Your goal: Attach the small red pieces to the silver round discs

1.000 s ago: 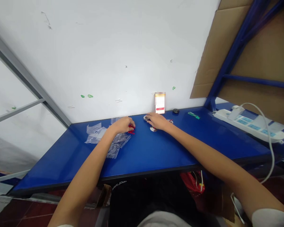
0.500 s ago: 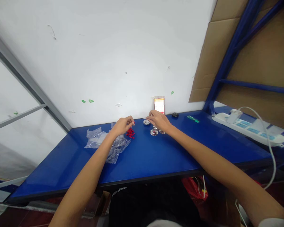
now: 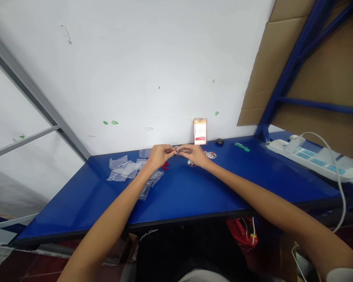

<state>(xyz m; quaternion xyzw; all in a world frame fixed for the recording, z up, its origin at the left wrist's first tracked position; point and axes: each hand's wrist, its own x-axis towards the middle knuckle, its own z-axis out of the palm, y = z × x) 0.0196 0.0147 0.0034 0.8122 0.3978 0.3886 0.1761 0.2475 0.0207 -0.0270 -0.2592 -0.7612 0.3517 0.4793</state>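
Observation:
My left hand [image 3: 160, 155] and my right hand [image 3: 193, 155] meet fingertip to fingertip above the back of the blue table [image 3: 188, 196]. Pinched in my right fingers is a small round metal disc [image 3: 177, 151], mostly covered by the fingers. The left fingertips are closed against its left side; whatever they pinch is too small to make out. Under my left hand lie small red pieces [image 3: 165, 165], partly hidden. Beside my right hand are shiny metal discs, one in front [image 3: 191, 163] and others to the right [image 3: 211, 155], with bits of red on them.
Clear plastic bags [image 3: 120, 172] are spread left of the red pieces. A lit phone [image 3: 200, 132] leans on the wall behind my right hand. Farther right are a round black object [image 3: 219, 141], a green item [image 3: 242, 147] and a white power strip [image 3: 312, 159] with a cable.
My hands were apart and have come together. The left moved right from over the red pieces. The disc is now lifted between the fingertips. The view has shifted slightly.

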